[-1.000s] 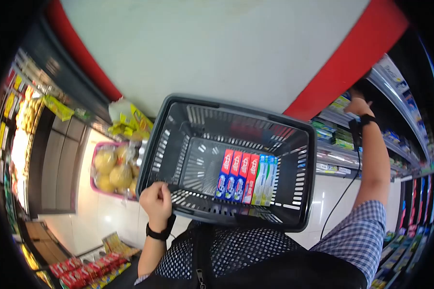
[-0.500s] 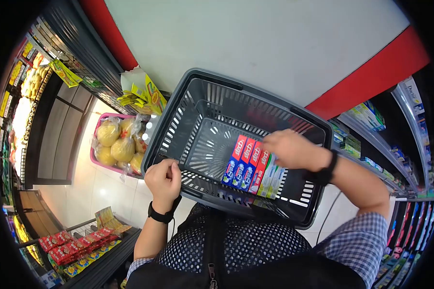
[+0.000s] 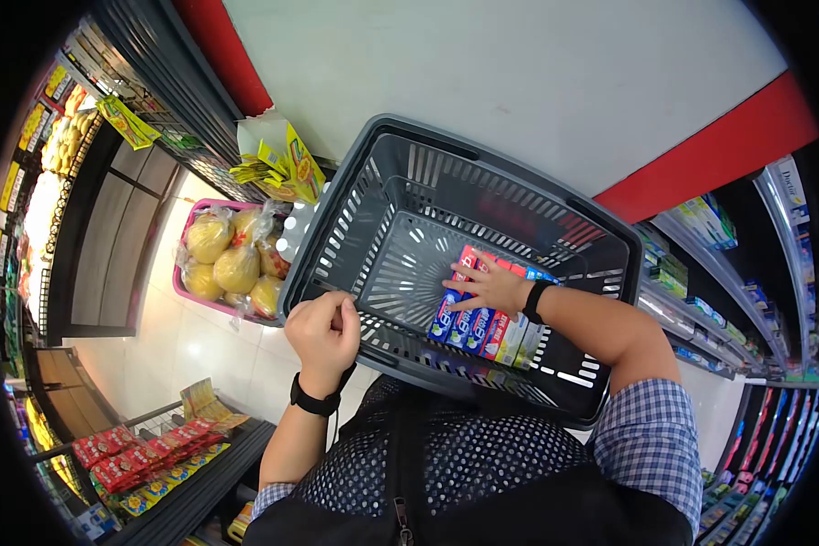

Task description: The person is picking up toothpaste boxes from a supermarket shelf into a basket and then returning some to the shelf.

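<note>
A dark grey shopping basket (image 3: 409, 246) with slotted sides stands in front of me, slightly tilted. Several toothpaste boxes (image 3: 458, 325), red and blue with some green ones, lie side by side in its right part. My right hand (image 3: 493, 284) reaches inside, fingers spread over the upper ends of the boxes, partly hiding them. My left hand (image 3: 326, 332) is curled with its thumb up at the basket's left front corner; whether its hidden fingers hold anything cannot be made out.
Left of the basket is a pink crate (image 3: 184, 282) of bagged yellow fruit. Red packets (image 3: 146, 464) hang on a rack at the lower left. Stocked shelves (image 3: 701, 300) stand on the right. A white panel (image 3: 519, 82) with red edging lies beyond the basket.
My right hand has moved left and down onto the boxes, its fingers now spread. My left hand has shifted slightly right. The basket appears slightly further right in view.
</note>
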`<control>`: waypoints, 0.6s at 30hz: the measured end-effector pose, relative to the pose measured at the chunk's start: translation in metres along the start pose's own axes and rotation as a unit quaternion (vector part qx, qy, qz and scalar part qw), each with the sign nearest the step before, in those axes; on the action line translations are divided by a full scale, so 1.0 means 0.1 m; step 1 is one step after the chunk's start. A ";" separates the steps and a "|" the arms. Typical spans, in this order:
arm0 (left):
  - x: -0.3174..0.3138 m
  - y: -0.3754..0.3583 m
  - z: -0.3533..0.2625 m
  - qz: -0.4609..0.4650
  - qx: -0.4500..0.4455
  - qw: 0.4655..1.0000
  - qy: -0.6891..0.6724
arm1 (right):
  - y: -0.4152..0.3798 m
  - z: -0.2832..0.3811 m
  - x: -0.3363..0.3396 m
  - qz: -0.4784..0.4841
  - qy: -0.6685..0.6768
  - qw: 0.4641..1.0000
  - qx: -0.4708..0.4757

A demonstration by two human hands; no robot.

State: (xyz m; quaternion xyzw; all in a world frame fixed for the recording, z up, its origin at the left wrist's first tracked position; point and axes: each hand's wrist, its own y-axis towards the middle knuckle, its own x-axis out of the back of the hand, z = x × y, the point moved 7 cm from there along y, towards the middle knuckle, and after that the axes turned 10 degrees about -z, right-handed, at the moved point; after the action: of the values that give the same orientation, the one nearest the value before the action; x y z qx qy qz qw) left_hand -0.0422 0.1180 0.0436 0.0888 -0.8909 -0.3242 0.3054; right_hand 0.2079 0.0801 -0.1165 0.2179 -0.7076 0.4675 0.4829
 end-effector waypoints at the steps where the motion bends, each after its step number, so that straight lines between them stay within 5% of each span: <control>1: -0.01 0.00 0.00 0.004 0.001 1.000 -0.002 | 0.03 -0.01 0.00 0.002 0.008 1.000 0.001; 18: -0.03 0.00 0.01 0.012 -0.008 1.000 0.002 | 0.12 -0.14 0.06 -0.070 0.134 0.988 0.004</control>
State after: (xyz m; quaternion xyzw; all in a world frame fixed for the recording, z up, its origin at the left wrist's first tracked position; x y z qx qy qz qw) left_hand -0.0403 0.1195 0.0412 0.0764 -0.8885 -0.3276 0.3121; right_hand 0.2030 0.0991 -0.1154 0.2042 -0.6175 0.4607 0.6039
